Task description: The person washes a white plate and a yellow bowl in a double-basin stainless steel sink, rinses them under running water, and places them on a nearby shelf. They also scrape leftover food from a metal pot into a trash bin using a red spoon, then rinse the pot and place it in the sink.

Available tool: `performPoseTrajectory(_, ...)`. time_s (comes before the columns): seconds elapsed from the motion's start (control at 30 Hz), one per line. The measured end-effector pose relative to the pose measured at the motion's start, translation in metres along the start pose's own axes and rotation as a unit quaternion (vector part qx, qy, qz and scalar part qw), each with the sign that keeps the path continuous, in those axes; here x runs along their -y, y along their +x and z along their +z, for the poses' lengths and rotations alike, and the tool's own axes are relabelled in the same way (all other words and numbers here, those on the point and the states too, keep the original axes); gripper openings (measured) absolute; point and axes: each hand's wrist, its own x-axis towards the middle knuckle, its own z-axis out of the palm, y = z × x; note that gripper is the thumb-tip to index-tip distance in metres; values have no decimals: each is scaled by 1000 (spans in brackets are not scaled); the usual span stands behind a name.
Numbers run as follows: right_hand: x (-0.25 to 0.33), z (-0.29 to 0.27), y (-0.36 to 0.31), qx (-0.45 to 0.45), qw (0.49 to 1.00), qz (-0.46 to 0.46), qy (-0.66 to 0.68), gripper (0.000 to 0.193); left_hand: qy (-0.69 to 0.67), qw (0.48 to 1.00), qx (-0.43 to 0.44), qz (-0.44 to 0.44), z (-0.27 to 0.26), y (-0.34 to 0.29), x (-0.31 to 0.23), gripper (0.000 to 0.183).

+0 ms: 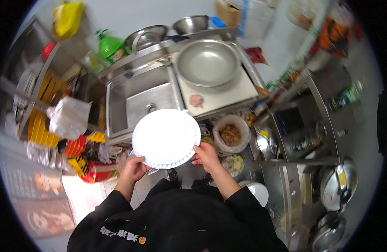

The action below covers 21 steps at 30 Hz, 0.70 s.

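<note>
Both my hands hold a round white plastic dish [166,138] in front of me, partly over the sink's near edge. It has a row of small notches along its near rim, and glare hides the detail of its face. My left hand [136,169] grips the lower left rim. At the lower right rim, my right hand [206,157] is closed on the edge. Beyond the dish are the steel sink [136,98] and, to its right, a pale cutting board [239,94]. A wide steel bowl [208,63] rests on the board, near a small pinkish lump [196,101].
A lined bin [232,133] with brown scraps stands below the board. Steel shelves [302,161] holding lidded pots line the right. Stacked yellow containers [40,129] and a white plastic bag [69,117] are on the left. A green jug [111,47] stands behind the sink.
</note>
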Motion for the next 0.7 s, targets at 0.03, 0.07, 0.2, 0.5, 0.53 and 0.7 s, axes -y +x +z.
performPoseTrajectory(0.03, -4, 10, 5, 11, 1000, 30, -2, 28, -10, 1000, -19, 3, -13, -6, -1, 64)
performPoseTrajectory(0.07, -9, 19, 11, 19, 999, 40, -15, 26, -17, 999, -46, 5, -26, -13, -2, 62)
performPoseTrajectory(0.2, -31, 64, 34, 15, 996, 47, -69, 22, -16, 996, -75, 51, -78, -29, -6, 62)
performPoseTrajectory(0.5, -97, 210, 136, -9, 990, 51, -133, 25, -152, 959, -234, 54, -258, -101, -6, 54)
performPoseTrajectory(0.53, -107, 227, 152, -27, 986, 52, -154, 24, -175, 948, -261, 51, -281, -119, 2, 49)
performPoseTrajectory(0.7, -155, 284, 223, -27, 984, 40, -169, 20, -226, 894, -385, 41, -388, -220, 58, 40)
